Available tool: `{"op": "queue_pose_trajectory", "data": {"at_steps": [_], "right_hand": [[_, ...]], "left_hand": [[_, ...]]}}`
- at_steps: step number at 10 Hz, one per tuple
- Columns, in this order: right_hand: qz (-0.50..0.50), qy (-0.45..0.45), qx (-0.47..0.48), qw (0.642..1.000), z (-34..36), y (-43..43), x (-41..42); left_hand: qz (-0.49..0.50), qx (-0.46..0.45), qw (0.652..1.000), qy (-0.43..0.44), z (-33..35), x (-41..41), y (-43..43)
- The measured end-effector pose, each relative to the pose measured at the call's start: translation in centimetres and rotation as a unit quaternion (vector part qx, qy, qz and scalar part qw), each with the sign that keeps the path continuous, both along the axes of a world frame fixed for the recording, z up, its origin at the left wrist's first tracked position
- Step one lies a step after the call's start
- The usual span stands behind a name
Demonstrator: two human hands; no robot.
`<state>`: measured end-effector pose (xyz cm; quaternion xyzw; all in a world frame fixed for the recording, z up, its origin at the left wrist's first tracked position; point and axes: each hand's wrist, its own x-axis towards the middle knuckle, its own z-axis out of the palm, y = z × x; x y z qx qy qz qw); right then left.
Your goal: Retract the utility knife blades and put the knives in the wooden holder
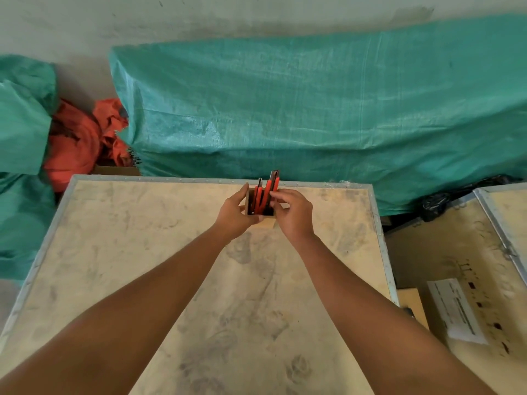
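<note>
A small square wooden holder [270, 221] stands near the far edge of the plywood table [142, 252]. Red and black utility knives stand upright inside it: a shorter knife [258, 192] on the left and a taller knife [273, 179] on the right. My left hand [234, 215] wraps the holder's left side. The fingertips of my right hand [292, 213] pinch the taller knife just above the holder's rim. No blade tip shows on either knife.
The table has a metal-trimmed edge [379, 238]. Green tarp-covered bundles [313, 109] lie behind it, with orange cloth [77, 143] at the far left. To the right stands another wooden crate [462, 252] with a white paper label [456, 312].
</note>
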<state>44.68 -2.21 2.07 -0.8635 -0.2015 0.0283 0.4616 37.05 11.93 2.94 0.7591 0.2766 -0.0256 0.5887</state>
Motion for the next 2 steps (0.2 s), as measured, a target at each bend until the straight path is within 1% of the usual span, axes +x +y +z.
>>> {"op": "queue_pose_trajectory", "data": {"at_steps": [1, 2], "right_hand": [[0.002, 0.010, 0.002, 1.000, 1.5, -0.7, -0.3], [-0.003, 0.005, 0.027, 1.000, 2.9, -1.1, -0.9]], "left_hand": [[0.017, 0.003, 1.000, 0.002, 1.4, -0.4, -0.3], [0.033, -0.006, 0.999, -0.003, 3.1, -0.9, -0.9]]}}
